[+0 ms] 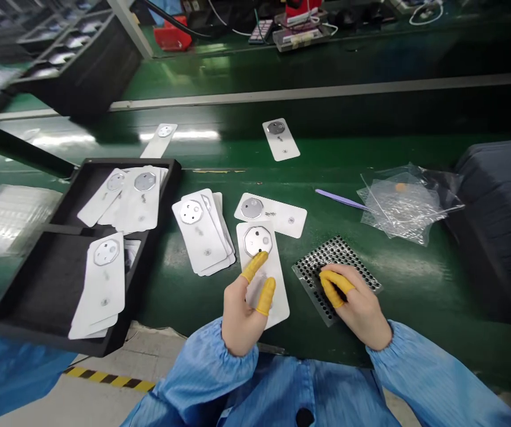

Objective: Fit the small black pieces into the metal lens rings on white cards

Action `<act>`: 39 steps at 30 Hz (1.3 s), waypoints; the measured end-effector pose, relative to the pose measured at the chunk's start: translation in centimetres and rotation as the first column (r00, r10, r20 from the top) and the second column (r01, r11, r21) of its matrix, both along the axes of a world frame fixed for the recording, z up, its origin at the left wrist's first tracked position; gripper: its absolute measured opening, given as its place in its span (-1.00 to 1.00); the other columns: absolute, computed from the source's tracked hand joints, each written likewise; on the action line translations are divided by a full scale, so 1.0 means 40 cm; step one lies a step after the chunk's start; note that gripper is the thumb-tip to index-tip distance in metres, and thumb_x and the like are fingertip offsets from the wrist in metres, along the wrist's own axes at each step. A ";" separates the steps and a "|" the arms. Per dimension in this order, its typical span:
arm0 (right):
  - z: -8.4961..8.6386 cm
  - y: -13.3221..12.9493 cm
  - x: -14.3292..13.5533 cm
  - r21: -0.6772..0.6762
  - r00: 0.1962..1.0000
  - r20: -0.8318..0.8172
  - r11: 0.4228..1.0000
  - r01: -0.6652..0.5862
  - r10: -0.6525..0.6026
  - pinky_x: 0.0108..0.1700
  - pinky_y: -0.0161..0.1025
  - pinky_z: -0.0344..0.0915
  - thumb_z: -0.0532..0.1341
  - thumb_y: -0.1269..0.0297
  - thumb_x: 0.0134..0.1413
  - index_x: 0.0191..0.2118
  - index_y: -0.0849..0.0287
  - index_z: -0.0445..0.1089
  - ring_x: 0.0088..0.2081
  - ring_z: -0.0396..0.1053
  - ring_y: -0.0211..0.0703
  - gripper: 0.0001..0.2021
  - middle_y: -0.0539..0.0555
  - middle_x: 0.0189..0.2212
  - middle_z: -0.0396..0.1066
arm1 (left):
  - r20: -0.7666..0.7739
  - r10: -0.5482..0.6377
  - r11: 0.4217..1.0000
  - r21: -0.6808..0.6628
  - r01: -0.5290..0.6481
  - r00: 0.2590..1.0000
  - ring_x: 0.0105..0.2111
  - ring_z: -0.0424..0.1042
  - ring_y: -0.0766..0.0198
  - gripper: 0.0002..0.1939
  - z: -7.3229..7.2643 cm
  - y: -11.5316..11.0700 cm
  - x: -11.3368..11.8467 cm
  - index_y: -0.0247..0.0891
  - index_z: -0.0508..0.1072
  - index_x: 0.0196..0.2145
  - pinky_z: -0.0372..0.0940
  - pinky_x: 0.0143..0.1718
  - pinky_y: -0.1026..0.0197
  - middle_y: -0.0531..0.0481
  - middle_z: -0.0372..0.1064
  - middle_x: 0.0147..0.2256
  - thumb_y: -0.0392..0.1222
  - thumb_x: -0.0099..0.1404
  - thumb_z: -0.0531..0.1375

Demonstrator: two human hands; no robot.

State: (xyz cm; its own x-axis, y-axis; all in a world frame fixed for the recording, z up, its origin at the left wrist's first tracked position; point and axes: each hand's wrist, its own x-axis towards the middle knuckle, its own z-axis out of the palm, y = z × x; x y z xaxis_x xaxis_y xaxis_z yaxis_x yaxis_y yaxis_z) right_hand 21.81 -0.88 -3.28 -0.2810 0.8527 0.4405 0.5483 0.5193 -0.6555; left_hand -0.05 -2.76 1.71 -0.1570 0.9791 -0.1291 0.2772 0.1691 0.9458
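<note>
My left hand point(247, 308) lies on a white phone back cover point(267, 279) with a silver round camera plate. Its index finger and thumb, in yellow finger cots, are spread apart, the index tip near a hole in the plate. To the right, my right hand point(354, 299) is closed in a pinch over a clear sheet of black dots point(339, 252). Whatever is between those fingertips is hidden. Just behind the left hand lies another white cover point(286, 217) turned sideways. A stack of covers point(202, 237) is left of it.
At left, a black tray point(28, 284) holds several more covers. Two single covers lie farther back, one of them here point(282, 142). Purple tweezers point(339, 198) and clear plastic bags point(404, 204) lie at right, beside dark stacked trays point(504, 219). A blue sleeve point(10, 362) shows at lower left.
</note>
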 end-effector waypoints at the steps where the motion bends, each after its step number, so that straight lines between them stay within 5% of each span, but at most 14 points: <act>1: 0.016 0.003 -0.002 0.020 1.000 0.003 0.999 0.027 -0.027 -0.12 -0.10 0.42 0.17 0.49 0.14 -0.03 0.13 0.34 -0.14 0.41 -0.08 -0.71 0.16 -0.15 0.41 | 0.008 0.033 0.999 0.032 -0.033 0.999 0.00 0.43 0.00 -0.43 0.002 -0.012 0.003 -0.31 0.24 0.20 0.34 0.03 0.04 -0.21 0.44 -0.01 -0.11 0.28 0.19; 5: 0.115 0.012 -0.028 0.166 0.989 -0.039 0.975 0.150 -0.145 -0.13 -0.12 0.42 0.22 0.52 0.08 -0.03 0.07 0.36 -0.18 0.43 -0.09 -0.66 0.10 -0.24 0.43 | 0.127 -0.029 0.999 -0.011 0.031 0.992 -0.17 0.52 0.01 -0.25 0.006 -0.047 0.053 -0.22 -0.04 0.32 0.45 -0.19 0.08 -0.20 0.49 -0.09 -0.08 0.28 0.18; 9: 0.167 0.010 -0.058 0.198 0.997 -0.006 0.977 0.077 -0.078 0.06 -0.02 0.38 0.22 0.46 0.11 0.11 0.01 0.27 -0.13 0.44 -0.08 -0.56 0.05 -0.20 0.48 | 0.151 -0.166 0.984 -0.033 0.173 0.974 -0.16 0.50 -0.02 -0.32 0.027 -0.061 0.098 -0.21 0.11 0.27 0.43 -0.15 0.04 -0.19 0.47 -0.06 -0.12 0.24 0.21; 15: 0.155 0.001 -0.050 0.237 0.999 0.049 0.971 -0.023 0.012 0.11 0.08 0.36 0.08 0.41 0.21 0.21 -0.06 0.17 -0.08 0.46 -0.05 -0.53 0.02 -0.09 0.48 | 0.136 -0.196 0.980 -0.011 0.200 0.971 -0.20 0.51 -0.02 -0.50 0.045 -0.071 0.110 -0.18 0.37 0.09 0.44 -0.19 0.05 -0.14 0.51 -0.11 -0.21 0.17 0.26; 22: 0.162 -0.013 -0.062 0.317 0.979 0.196 0.941 -0.114 0.053 0.12 0.28 0.26 0.11 0.28 0.18 0.17 0.27 0.22 0.19 0.20 0.25 -0.55 0.33 0.22 0.14 | 0.106 -0.263 0.960 0.124 0.250 0.959 0.09 0.36 0.01 -0.35 0.051 -0.060 0.109 -0.15 0.14 0.25 0.31 0.08 0.08 -0.14 0.27 0.17 -0.36 0.22 0.18; 28: 0.157 -0.025 -0.081 0.304 0.986 0.169 0.951 -0.049 -0.003 0.12 0.28 0.26 0.06 0.28 0.22 0.30 0.25 0.02 0.23 0.11 0.27 -0.44 0.25 0.31 -0.05 | 0.031 -0.288 0.937 0.216 0.275 0.957 0.07 0.39 0.06 -0.36 0.057 -0.058 0.107 -0.11 0.15 0.24 0.34 0.03 0.17 -0.10 0.21 0.21 -0.41 0.24 0.15; 34: 0.147 -0.022 -0.093 0.130 0.994 0.096 0.989 -0.072 0.060 0.17 0.22 0.22 0.07 0.37 0.20 0.31 0.23 -0.01 0.25 0.07 0.22 -0.43 0.27 0.28 0.01 | 0.070 -0.286 0.951 0.139 0.275 0.956 0.03 0.42 0.03 -0.26 0.037 -0.055 0.107 -0.15 0.02 0.29 0.37 -0.01 0.14 -0.19 0.20 0.21 -0.38 0.22 0.19; 39: 0.110 -0.009 -0.094 0.012 0.997 -0.011 0.997 -0.078 0.078 0.22 0.22 0.13 0.02 0.32 0.24 0.32 0.15 -0.04 0.31 -0.04 0.18 -0.45 0.22 0.33 -0.14 | 0.324 -0.190 0.982 0.053 0.182 0.927 0.16 0.28 0.05 -0.38 0.017 -0.037 0.119 -0.17 0.04 0.27 0.30 0.08 0.13 -0.17 0.19 0.22 -0.23 0.31 0.15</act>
State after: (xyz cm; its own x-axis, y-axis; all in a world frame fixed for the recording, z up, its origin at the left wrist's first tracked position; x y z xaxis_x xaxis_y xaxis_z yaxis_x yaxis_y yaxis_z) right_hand 18.07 -1.25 1.13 -0.3415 0.8231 0.4537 0.4982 0.5679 -0.6552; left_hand 4.72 -4.24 2.39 0.0754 0.9898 -0.1210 -0.0231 0.1231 0.9921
